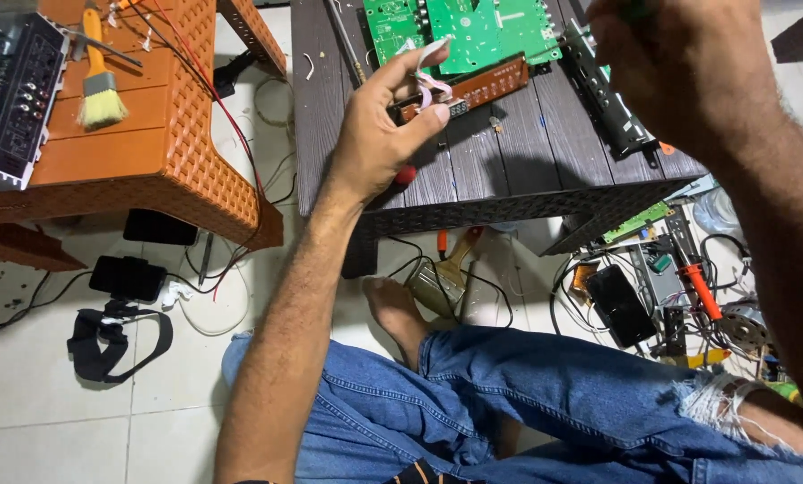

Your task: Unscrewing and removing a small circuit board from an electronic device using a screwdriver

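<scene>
Fingers (419, 112) of the left hand (379, 134) were pinched closed on a flat ribbon cable (428, 67), thumb and forefinger gripping it just above a long brown circuit board (473, 87). That board lay on the dark slatted table (500, 170), touching the lower edge of a green circuit board (473, 31); its long axis ran from lower left to upper right, the raised end pointing toward the right hand (679, 63). The right hand hovered over a black metal bracket (603, 94); whether its fingers were open or closed could not be determined. Judged risk: a sideways pull on the ribbon cable could tear it at its connector, and a sharp fold between the fingers could crack the conductors. A red-tipped tool (405, 176) lay under the left wrist.
</scene>
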